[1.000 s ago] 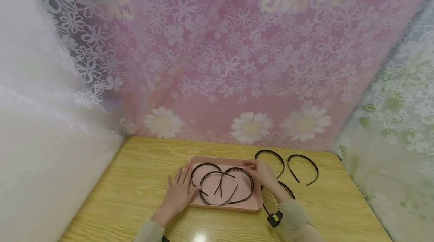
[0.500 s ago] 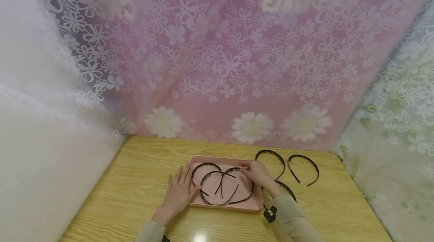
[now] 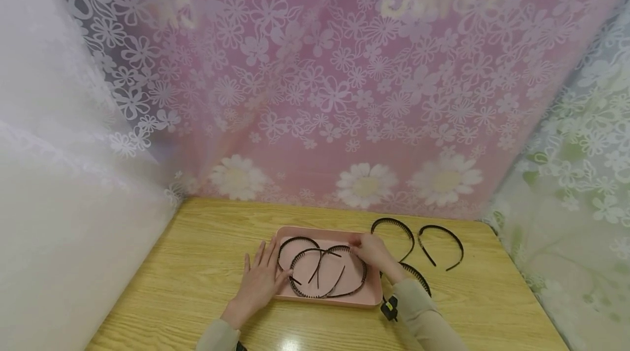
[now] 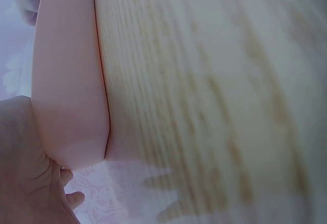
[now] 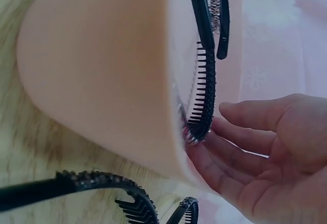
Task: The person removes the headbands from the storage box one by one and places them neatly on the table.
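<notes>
Three black toothed headbands lie overlapping in a shallow pink tray (image 3: 339, 303): a left one (image 3: 298, 238), a front one (image 3: 309, 296) and a right one (image 3: 365, 275). My left hand (image 3: 260, 281) rests along the tray's left end, fingers spread and straight, thumb over the rim. My right hand (image 3: 372, 252) reaches over the tray's far right corner. In the right wrist view, extended fingers of the right hand (image 5: 265, 152) touch the curved outer edge of a headband (image 5: 204, 91) with glittery trim. Its thumb stands apart from that headband.
On the wooden table (image 3: 206, 241), right of the tray, lie a back headband (image 3: 393, 220), a far-right headband (image 3: 461, 247) and one (image 3: 419, 274) partly hidden by the right forearm. A pink floral curtain (image 3: 305, 121) hangs behind the table.
My right hand has moved left from the tray's far right corner onto the right headband. That headband has slid slightly to the left. My left hand stays in place.
</notes>
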Demonstrator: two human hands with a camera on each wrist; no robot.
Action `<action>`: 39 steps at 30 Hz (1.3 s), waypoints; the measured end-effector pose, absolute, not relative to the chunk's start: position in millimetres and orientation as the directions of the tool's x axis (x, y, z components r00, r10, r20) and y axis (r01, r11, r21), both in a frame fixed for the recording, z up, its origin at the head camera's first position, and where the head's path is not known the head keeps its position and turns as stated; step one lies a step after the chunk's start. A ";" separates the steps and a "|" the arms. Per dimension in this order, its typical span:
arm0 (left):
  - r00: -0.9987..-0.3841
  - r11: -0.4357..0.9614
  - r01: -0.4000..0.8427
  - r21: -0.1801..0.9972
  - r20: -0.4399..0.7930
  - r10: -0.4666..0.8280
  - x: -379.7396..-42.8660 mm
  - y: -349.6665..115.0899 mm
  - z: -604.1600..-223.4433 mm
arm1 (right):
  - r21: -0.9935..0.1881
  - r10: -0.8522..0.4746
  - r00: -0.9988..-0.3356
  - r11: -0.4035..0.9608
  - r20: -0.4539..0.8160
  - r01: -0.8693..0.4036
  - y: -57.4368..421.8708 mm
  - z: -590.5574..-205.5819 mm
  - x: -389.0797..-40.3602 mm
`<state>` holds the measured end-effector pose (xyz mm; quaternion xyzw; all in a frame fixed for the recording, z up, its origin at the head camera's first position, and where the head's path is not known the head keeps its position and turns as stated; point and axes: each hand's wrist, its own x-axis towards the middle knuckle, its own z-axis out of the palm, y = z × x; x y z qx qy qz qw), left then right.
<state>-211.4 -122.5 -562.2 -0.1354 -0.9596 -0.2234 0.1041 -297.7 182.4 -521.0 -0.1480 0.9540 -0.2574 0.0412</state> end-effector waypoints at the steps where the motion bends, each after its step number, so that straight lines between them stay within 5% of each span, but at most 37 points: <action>1: -0.943 0.863 0.305 0.403 0.257 0.213 -211.4 -122.3 -561.9 | -0.503 -0.304 -0.953 0.824 -0.004 -0.261 182.8 -521.0 -297.7; 10: -0.953 0.876 0.282 0.391 0.218 0.209 -213.2 -122.6 -561.4 | -0.598 -0.304 -0.952 0.771 -0.042 -0.220 191.3 -511.6 -290.8; 20: -0.946 0.866 0.298 0.403 0.244 0.212 -212.2 -122.8 -562.5 | -0.876 -0.366 -0.922 0.477 -0.127 -0.069 210.3 -503.1 -279.5; 30: -0.945 0.863 0.305 0.403 0.242 0.222 -213.6 -123.8 -566.9 | -0.884 -0.222 -0.955 0.462 -0.194 0.072 212.9 -503.1 -276.9; 39: -0.953 0.876 0.285 0.390 0.215 0.215 -213.2 -123.4 -562.4 | -0.858 -0.204 -0.961 0.511 -0.189 0.060 217.8 -499.2 -276.0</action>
